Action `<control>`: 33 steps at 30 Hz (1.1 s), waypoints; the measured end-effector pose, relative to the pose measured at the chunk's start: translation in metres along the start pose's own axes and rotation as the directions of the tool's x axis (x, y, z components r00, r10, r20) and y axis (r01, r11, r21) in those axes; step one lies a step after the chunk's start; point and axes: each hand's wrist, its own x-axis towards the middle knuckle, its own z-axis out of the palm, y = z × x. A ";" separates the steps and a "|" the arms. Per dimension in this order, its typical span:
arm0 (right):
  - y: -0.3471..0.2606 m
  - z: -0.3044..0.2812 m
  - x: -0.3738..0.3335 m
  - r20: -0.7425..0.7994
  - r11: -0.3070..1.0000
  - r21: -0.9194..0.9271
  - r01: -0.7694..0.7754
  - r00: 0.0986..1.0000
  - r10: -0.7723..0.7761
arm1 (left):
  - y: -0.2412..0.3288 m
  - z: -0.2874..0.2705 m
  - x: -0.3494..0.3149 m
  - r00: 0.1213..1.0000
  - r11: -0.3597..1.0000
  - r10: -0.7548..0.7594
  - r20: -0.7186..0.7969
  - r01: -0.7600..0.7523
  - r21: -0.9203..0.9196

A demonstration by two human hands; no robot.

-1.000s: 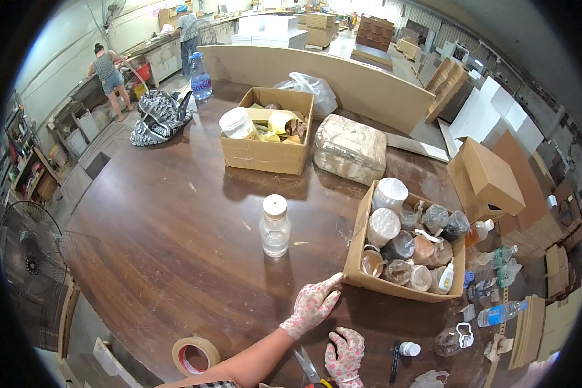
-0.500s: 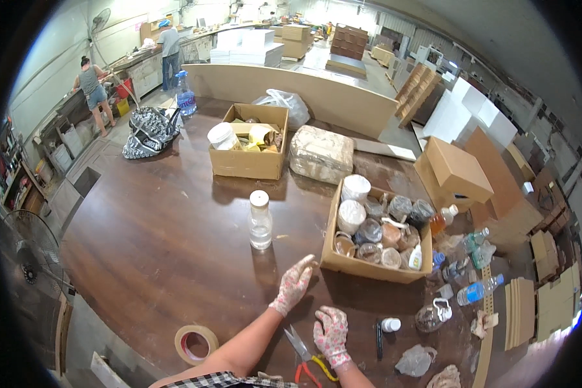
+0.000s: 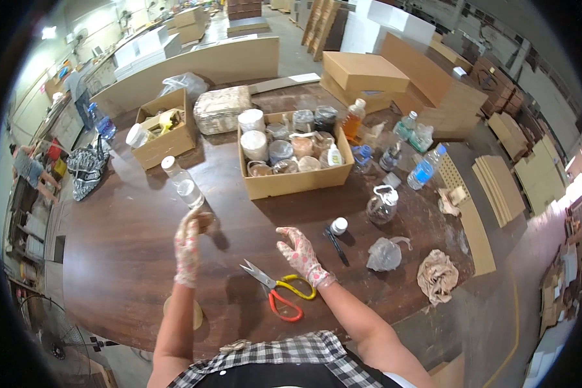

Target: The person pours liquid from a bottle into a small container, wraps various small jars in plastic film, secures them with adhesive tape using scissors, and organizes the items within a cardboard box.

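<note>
My left hand [image 3: 187,249], in a white glove with pink spots, is raised over the table with its fingers lightly bent and holding nothing. Just beyond its fingertips a clear bottle [image 3: 189,191] with a white cap and clear liquid stands on the wood. My right hand [image 3: 302,257], gloved alike, is empty with thumb and fingers apart. Between my hands lie scissors [image 3: 271,283] with one red and one yellow handle, blades partly spread. A black marker [image 3: 336,247] and a small white-capped bottle [image 3: 338,226] are right of my right hand. A tape roll [image 3: 197,314] is partly hidden behind my left forearm.
A cardboard box [image 3: 297,185] of several wrapped jars stands ahead; another box [image 3: 168,149] and a wrapped block [image 3: 221,110] are behind. Right are a handled jar [image 3: 382,205], plastic bottles [image 3: 425,168], a plastic bag [image 3: 385,255] and a crumpled cloth [image 3: 437,277]. Two people work far left.
My view has turned right and down, so the table things sit further left and higher. My hands have moved apart, the left toward the clear bottle; the scissors now lie fully in view.
</note>
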 end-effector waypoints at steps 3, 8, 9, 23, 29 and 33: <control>-0.030 -0.014 -0.046 -0.005 0.956 -0.249 0.155 0.987 -0.162 | 0.015 -0.048 -0.024 0.992 0.992 -0.014 -0.127 0.030 0.122; -0.029 -0.021 -0.105 0.090 0.860 -0.474 0.187 0.982 -0.164 | 0.002 -0.117 -0.077 0.937 0.992 -0.059 -0.344 0.095 0.087; -0.034 -0.023 -0.113 0.139 0.810 -0.545 0.215 0.976 -0.166 | -0.001 -0.120 -0.088 0.939 0.991 -0.066 -0.338 0.100 0.086; -0.026 -0.038 -0.139 0.256 0.631 -0.760 0.157 0.964 0.069 | -0.002 -0.131 -0.145 0.890 0.990 -0.111 -0.442 0.137 0.026; -0.016 -0.093 -0.168 0.079 0.509 -0.861 -0.025 0.980 0.181 | -0.003 -0.132 -0.155 0.883 0.982 -0.160 -0.442 0.189 0.021; -0.035 -0.091 -0.162 0.036 0.544 -0.839 -0.034 0.992 0.118 | -0.019 -0.146 -0.164 0.874 0.972 -0.196 -0.444 0.233 0.031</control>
